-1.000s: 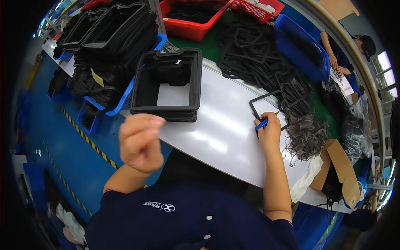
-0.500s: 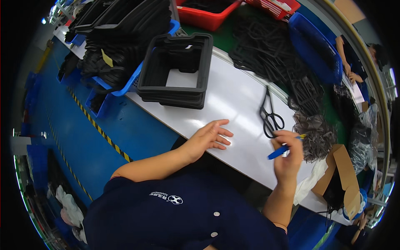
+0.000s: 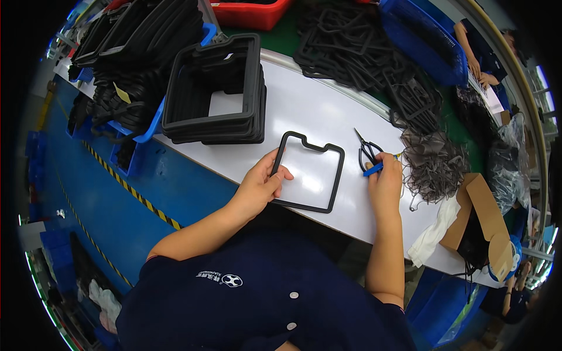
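Observation:
My left hand (image 3: 261,182) is closed on the left side of a thin black rectangular frame (image 3: 336,181), tilted up over the white table. The frame has a notched top edge, and through its opening the tabletop shows. In my right hand (image 3: 386,178) is a slim blue pen-like tool (image 3: 373,169) with a yellow end; its exact kind is unclear. A pair of black-handled scissors (image 3: 364,147) lies right at those fingers, its handles partly covered by them. Whether the fingers touch the scissors cannot be made out.
A stack of black frames (image 3: 253,117) stands on the white table (image 3: 304,111) at the left, beside a loaded blue basket (image 3: 153,126). Farther back lies a heap of black frames (image 3: 351,47). Dark scraps (image 3: 433,164), a white cloth (image 3: 436,231) and a cardboard box (image 3: 489,205) are at the right.
My left hand, empty and open before, now holds a black frame. My right hand has turned and come closer over the scissors with the blue tool. The view has shifted slightly.

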Demonstrator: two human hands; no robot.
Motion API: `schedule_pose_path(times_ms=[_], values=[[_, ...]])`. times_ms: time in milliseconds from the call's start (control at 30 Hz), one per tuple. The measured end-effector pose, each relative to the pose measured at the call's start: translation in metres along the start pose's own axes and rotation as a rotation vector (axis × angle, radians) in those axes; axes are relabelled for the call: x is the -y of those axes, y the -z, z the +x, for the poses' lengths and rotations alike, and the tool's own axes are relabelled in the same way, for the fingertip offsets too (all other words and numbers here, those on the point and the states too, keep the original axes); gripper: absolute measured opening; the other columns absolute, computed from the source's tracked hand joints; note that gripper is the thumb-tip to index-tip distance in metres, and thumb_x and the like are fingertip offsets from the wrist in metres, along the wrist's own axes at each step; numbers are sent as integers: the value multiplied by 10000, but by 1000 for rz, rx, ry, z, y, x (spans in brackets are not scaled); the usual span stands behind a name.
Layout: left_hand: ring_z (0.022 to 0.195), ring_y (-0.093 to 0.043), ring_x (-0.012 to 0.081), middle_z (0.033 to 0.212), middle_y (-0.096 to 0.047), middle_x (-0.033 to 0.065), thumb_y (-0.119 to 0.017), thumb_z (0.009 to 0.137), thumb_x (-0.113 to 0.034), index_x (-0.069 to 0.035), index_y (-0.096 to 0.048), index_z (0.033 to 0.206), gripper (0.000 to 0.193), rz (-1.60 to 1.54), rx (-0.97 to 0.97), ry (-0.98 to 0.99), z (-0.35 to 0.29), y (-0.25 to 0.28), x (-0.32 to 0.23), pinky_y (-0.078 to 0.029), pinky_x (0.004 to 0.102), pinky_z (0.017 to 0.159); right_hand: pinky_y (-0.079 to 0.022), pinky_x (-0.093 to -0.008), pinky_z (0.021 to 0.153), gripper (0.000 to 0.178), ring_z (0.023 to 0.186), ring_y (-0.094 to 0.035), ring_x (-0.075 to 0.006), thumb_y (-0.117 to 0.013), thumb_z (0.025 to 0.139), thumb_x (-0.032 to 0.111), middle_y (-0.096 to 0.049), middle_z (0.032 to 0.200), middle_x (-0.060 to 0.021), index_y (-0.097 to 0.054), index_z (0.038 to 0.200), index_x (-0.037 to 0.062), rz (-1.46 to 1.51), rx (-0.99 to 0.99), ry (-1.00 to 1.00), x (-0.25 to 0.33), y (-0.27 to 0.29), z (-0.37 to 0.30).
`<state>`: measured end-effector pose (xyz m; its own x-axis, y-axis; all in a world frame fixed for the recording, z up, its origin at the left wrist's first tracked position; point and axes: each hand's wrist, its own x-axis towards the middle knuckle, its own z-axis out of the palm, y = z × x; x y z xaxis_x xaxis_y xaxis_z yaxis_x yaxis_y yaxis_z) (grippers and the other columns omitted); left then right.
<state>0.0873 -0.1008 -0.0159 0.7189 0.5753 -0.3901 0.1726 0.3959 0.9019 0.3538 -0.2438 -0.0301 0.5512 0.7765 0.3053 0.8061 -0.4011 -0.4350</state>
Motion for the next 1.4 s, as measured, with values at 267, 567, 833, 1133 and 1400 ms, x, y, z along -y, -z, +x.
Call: schedule_pose_path(times_ms=[267, 567, 833, 1133, 1400], values=[[634, -428, 30, 1102, -585, 62, -471, 1020, -32, -37, -268, 1556, 574, -73, -90, -263, 44, -19, -29, -335, 175, 506, -443, -426, 810, 230, 920, -559, -339, -732, 856, 59, -614, 938, -153, -579, 1024, 22, -33, -163, -261, -54, 21, -35], [1488, -250, 396, 1588, -301, 214, -690, 912, -217, -106, -444, 1490, 638, 1074, 101, -783, 39, -31, -2, -230, 537, 1197, -465, -415, 812, 262, 919, -577, -319, -737, 850, 67, -619, 955, -135, -597, 1070, 39, 91, -330, -112, -28, 47, 45], [1447, -302, 449, 1535, -387, 216, -720, 888, -251, -157, -554, 1410, 556, 1358, -49, -770, 50, -39, 24, -226, 650, 1155, -481, -460, 772, 220, 897, -593, -358, -687, 790, -25, -635, 913, -148, -582, 961, 62, -183, -213, 115, -54, 4, 126], [1433, -353, 409, 1497, -417, 243, -646, 957, -183, -33, -485, 1443, 534, 578, 199, -503, 40, -53, -13, -323, 478, 1164, -482, -263, 712, 150, 846, -554, -91, -685, 915, 17, -631, 990, -57, -553, 979, 49, 775, -222, -228, 22, 62, 23], [1397, -426, 270, 1486, -409, 205, -568, 1030, -195, -31, -68, 1597, 773, -35, 442, -93, 81, -75, -27, -395, 341, 1105, -465, -246, 620, 282, 821, -577, -169, -711, 936, 124, -607, 989, -119, -466, 1071, 92, 1447, -148, -274, 38, 111, -47]])
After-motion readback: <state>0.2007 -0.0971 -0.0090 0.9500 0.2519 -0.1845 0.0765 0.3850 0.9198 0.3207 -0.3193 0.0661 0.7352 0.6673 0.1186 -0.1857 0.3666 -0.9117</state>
